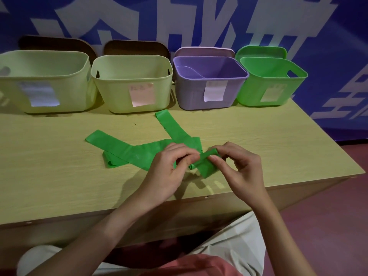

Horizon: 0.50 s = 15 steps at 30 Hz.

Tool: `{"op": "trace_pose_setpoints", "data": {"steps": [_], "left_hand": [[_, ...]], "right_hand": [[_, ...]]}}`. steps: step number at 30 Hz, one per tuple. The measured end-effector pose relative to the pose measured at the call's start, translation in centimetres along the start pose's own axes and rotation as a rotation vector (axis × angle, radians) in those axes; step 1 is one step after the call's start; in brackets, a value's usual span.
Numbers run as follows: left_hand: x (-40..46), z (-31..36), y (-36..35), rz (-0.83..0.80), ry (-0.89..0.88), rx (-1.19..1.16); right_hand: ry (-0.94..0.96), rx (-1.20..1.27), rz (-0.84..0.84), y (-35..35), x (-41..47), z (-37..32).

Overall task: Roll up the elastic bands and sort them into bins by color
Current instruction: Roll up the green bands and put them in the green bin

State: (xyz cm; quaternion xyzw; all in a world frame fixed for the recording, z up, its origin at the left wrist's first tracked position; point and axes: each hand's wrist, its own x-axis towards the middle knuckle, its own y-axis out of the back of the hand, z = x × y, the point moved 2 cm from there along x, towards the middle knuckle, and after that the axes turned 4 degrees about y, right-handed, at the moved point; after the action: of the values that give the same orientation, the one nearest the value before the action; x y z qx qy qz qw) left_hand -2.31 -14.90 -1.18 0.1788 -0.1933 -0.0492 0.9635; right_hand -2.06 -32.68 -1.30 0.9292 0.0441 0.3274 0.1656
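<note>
Both hands sit at the near end of a green elastic band (139, 154), w/ the started roll (208, 156) between them, just above the worktop (59, 176). Left hand (169, 170) pinches the roll's left end, thumb and curled fingers on it; right hand (239, 166) pinches the right end, fingertips on top. The roll is small, only a few turns by the look of it.

Key relation: roll axis runs roughly left-right between the hands, tilted a bit. The unrolled band trails off to the left and away, towards the far-left edge, so its long axis lies approx. across the body, not straight out. A second strip (171, 126) crosses it, running up towards the bins; whether that's the same band folded or another one, can't tell.

So rolling prob. has to feed leftwards along the strip. Left hand is nearer the slack, right hand nearer the green bin (272, 86), which stands far right, well apart from the roll, next to the purple bin (209, 90). Two pale bins (119, 86) to the left.
</note>
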Motion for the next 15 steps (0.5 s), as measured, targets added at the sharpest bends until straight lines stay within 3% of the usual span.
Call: {"op": "trace_pose_setpoints", "data": {"steps": [8, 15], "left_hand": [[0.0, 0.5, 0.4, 0.072, -0.134, 0.123], [-0.1, 0.3, 0.5, 0.109, -0.108, 0.099]], "right_hand": [[-0.025, -0.007, 0.039, -0.8, -0.1, 0.5], [-0.057, 0.124, 0.058, -1.1, -0.2, 0.4]]}}
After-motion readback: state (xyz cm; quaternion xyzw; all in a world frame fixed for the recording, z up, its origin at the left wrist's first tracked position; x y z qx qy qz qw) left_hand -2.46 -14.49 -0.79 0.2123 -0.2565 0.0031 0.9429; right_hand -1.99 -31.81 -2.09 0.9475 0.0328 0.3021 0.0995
